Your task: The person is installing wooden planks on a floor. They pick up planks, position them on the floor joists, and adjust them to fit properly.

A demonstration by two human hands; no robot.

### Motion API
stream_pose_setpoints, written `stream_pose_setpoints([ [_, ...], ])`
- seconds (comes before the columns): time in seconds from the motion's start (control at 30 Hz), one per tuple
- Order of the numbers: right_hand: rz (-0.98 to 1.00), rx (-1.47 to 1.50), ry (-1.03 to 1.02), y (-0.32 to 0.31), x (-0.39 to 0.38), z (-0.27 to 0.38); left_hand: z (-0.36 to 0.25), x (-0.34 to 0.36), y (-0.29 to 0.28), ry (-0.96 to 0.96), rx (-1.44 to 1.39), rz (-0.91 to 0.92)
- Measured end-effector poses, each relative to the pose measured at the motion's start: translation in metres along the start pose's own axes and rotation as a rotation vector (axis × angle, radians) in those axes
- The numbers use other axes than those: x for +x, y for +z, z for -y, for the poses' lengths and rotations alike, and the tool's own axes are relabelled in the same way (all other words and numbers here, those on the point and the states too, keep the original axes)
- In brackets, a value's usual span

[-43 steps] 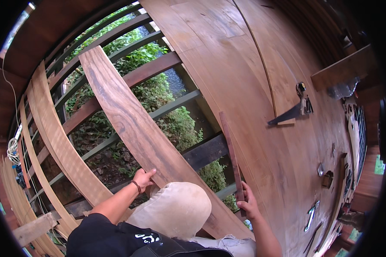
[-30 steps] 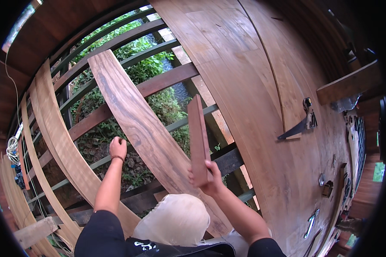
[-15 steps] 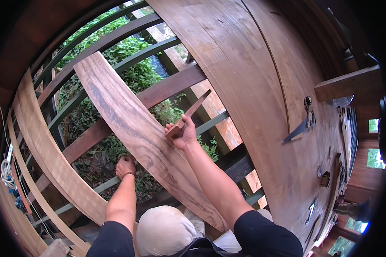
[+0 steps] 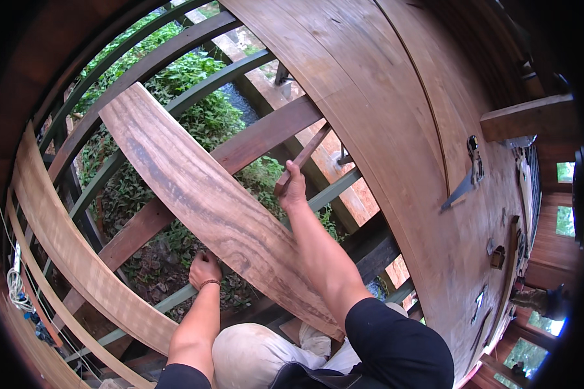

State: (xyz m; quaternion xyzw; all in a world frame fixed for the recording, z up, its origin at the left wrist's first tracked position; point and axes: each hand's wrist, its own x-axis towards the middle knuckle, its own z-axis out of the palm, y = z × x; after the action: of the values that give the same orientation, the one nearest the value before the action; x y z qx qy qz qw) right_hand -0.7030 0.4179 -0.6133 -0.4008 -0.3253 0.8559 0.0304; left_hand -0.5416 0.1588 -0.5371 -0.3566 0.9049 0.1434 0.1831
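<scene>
Right hand (image 4: 294,186) was clamped on a dark wood strip (image 4: 312,146), over open joists (image 4: 272,134).
The strip projected past the fingers toward laid floorboards (image 4: 383,155); a grained plank (image 4: 194,185) lay across the joists, partly hidden by the right forearm (image 4: 328,259). Left hand (image 4: 205,269), fingers curled, was near the plank's edge; whether it gripped anything could not be told. Foliage (image 4: 201,91) showed below; the dark lens rim cut off the room.

1. The long plank (image 4: 201,191) was pinkish brown, streaked with dark, wavy grain.
2. The strip (image 4: 313,144) was reddish brown.
3. One joist (image 4: 272,134) was reddish brown, another joist (image 4: 336,188) dull green.
4. The floorboards (image 4: 396,175) were warm tan.
5. The trousers (image 4: 253,353) were off-white.
6. The saw blade (image 4: 459,190) seemed bluish grey, though small.
</scene>
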Motion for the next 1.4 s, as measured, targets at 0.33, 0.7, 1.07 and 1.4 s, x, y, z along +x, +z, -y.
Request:
stream_pose_setpoints([
  [0.33, 0.007, 0.083, 0.151, -0.005, 0.000, 0.002, 0.006, 0.002, 0.005, 0.030, -0.015, -0.047],
  [0.7, 0.132, 0.047, 0.223, -0.009, 0.021, -0.009, 0.008, 0.002, 0.010, 0.042, -0.010, -0.046],
  [1.07, 0.175, -0.017, 0.140, 0.012, -0.004, 0.001, 0.007, 0.003, 0.004, 0.017, 0.025, -0.007],
  [1.4, 0.164, 0.049, 0.454, 0.005, 0.028, 0.000, 0.005, 0.002, 0.007, 0.033, -0.032, -0.042],
])
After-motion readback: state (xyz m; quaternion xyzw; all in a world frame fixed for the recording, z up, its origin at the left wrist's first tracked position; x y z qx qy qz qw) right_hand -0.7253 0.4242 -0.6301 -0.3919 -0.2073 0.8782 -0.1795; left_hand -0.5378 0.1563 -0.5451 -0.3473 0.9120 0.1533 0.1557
